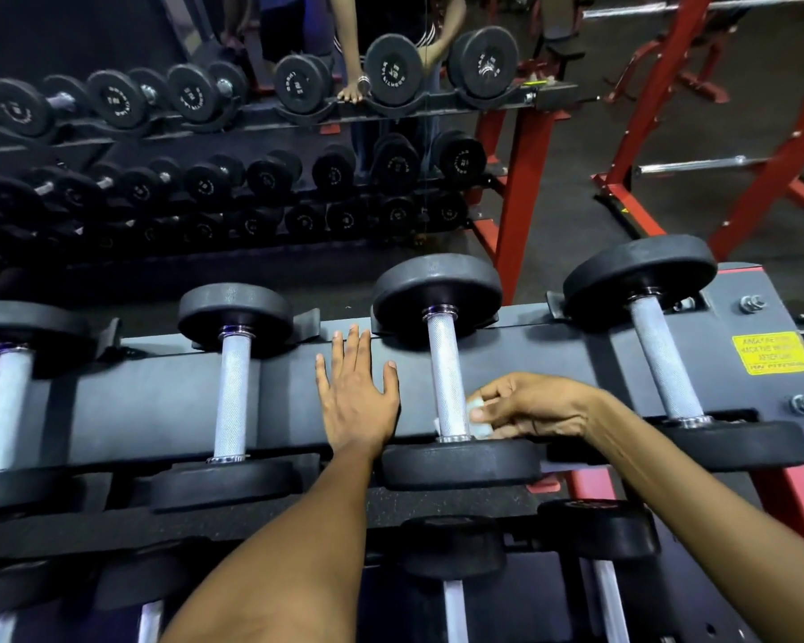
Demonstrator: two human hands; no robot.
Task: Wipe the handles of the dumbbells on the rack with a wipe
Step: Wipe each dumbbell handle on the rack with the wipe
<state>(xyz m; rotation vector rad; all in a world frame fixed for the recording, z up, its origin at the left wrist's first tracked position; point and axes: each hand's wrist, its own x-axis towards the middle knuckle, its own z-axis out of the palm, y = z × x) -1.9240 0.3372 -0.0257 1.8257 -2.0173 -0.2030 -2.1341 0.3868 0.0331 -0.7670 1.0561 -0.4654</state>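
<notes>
We press left hand point(356, 401) flat on rack point(168, 406), fingers straight; right hand point(530, 406) fingers pinch wipe point(479, 417) against dumbbell handle point(444, 364).

My white wipe point(479, 416) sits crumpled against the near end of a knurled silver handle point(446, 378), at five o'clock from centre. Four black-headed dumbbells point(234, 387) lie across the dark rack point(159, 401), handles pointing toward twelve.
</notes>
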